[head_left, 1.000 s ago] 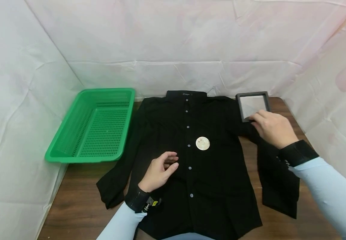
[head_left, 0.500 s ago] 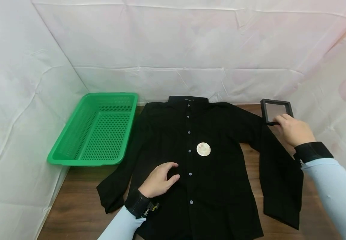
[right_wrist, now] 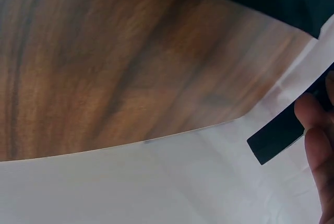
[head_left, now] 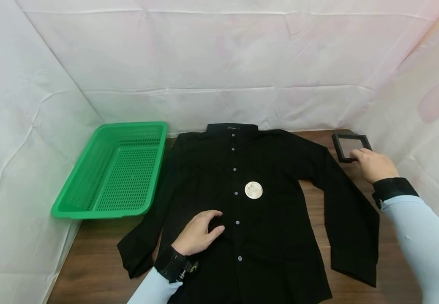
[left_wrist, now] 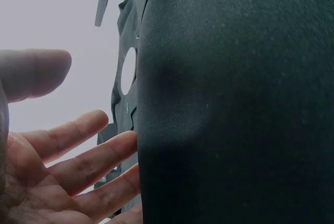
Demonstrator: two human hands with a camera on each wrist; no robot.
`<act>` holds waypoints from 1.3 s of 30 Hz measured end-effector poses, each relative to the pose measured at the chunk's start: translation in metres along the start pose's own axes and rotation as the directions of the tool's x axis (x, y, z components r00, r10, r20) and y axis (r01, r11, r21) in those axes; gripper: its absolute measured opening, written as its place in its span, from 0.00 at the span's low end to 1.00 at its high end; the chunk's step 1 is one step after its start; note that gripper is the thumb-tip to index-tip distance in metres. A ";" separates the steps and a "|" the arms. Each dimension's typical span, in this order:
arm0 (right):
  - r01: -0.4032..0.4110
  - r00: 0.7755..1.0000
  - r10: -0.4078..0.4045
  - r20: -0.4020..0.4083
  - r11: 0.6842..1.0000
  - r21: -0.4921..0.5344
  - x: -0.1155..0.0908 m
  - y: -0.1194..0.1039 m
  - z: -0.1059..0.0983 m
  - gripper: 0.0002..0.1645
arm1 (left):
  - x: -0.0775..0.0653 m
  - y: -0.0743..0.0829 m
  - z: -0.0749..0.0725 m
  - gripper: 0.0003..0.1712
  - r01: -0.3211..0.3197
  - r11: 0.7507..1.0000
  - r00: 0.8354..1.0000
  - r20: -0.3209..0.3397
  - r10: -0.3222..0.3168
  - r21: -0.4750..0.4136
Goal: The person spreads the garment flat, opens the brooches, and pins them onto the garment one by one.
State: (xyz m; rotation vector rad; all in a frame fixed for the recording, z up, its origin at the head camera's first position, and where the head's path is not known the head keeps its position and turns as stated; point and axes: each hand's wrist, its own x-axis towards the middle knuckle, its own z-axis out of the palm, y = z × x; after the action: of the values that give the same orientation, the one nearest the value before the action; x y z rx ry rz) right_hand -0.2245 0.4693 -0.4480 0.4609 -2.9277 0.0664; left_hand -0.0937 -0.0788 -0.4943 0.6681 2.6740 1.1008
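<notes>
My right hand (head_left: 379, 164) pinches the near edge of a small square black frame (head_left: 339, 148) with a greyish pane, at the table's back right corner. In the right wrist view, fingers (right_wrist: 315, 145) hold the frame's (right_wrist: 276, 138) dark side. A black button-up shirt (head_left: 276, 236) lies spread face up, collar to the back. On its front, just right of the buttons, sits a round whitish disc (head_left: 253, 190). My left hand (head_left: 197, 232) is over the shirt's left half, fingers relaxed and holding nothing. Its fingertips (left_wrist: 125, 140) appear at or near the cloth; contact is unclear.
A green perforated plastic basket (head_left: 103, 213) stands left of the shirt, overlapping its sleeve region. Brown wooden table (head_left: 94, 253) shows around the garment. White sheeting (head_left: 211, 46) walls off the back and both sides.
My right hand has carried the frame rightward from above the shirt's shoulder and sleeve to the table corner, where it now looks lower and flatter. The left hand has barely moved.
</notes>
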 end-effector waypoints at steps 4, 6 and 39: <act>-0.021 0.998 0.021 0.053 1.000 0.014 -0.004 0.009 0.003 0.12 | 0.000 0.001 0.001 0.23 0.004 1.000 1.000 0.001 -0.004 -0.005; -0.035 0.995 0.033 0.094 0.999 0.020 -0.005 0.012 0.004 0.11 | 0.000 0.001 0.001 0.23 0.008 1.000 1.000 0.003 -0.008 -0.007; -0.290 0.934 0.260 0.246 0.953 0.094 0.002 0.018 0.030 0.08 | -0.001 0.007 0.001 0.23 0.050 0.998 0.999 0.020 -0.051 0.027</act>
State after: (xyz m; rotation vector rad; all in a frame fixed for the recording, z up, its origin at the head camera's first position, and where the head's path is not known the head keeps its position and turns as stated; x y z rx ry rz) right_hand -0.2370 0.4835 -0.4778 0.0729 -3.2115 0.2571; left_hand -0.0902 -0.0742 -0.4894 0.6094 2.6772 1.0419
